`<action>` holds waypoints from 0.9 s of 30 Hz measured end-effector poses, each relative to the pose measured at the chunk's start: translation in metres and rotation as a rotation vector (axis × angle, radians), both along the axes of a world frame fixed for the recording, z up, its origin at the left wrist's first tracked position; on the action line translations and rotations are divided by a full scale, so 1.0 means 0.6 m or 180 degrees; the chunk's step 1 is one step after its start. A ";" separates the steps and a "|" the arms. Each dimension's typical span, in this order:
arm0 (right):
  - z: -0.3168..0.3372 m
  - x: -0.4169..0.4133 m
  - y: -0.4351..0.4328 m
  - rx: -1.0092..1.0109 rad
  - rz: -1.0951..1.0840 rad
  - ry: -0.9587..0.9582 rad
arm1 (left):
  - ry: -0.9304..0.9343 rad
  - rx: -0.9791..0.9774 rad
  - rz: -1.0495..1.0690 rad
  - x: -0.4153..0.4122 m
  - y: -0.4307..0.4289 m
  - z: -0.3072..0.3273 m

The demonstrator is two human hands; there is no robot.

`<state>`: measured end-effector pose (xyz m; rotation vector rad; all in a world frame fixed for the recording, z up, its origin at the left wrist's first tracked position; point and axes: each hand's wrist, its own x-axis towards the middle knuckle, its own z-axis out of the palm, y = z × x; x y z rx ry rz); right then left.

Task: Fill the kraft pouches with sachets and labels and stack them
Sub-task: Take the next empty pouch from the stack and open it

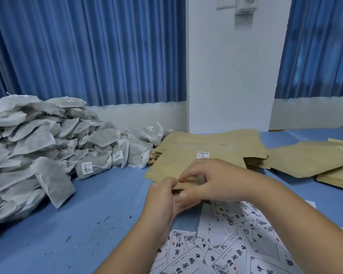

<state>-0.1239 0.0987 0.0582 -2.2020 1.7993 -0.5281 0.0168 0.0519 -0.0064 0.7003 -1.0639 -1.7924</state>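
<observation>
Kraft-brown paper sits at the centre: the top kraft pouch lies flat on a stack of pouches in the middle of the table, with its near edge lifted between both hands. A small white printed tag shows on its face, just beyond the knuckles.

The left hand pinches that near edge, thumb on top and curled fingers beneath. The right hand meets it from the other side, its fingers bent and held close together, with the tips gripping the same edge right beside the left thumb. Whether the pouch mouth is open between them cannot be told.

Below the wrists, printed labels lie scattered and overlapping on the blue table. To the left, a large heap of grey sachets with strings and small tags reaches the stack's far left corner. More pouches lie fanned out to the right. Behind the table hang blue curtains on either side of a white pillar.
</observation>
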 end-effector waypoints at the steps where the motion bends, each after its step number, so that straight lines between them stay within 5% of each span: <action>1: 0.000 0.001 0.001 0.0094 0.0039 0.0061 | 0.0113 0.0128 0.0063 0.004 -0.003 -0.001; 12: 0.000 -0.002 0.006 -0.0327 -0.0146 -0.0367 | 0.0710 -0.0219 -0.0627 0.010 -0.002 -0.007; 27: 0.006 -0.019 0.008 -0.0021 -0.0012 -0.0873 | 0.0782 -0.0512 -0.0582 0.018 0.000 -0.006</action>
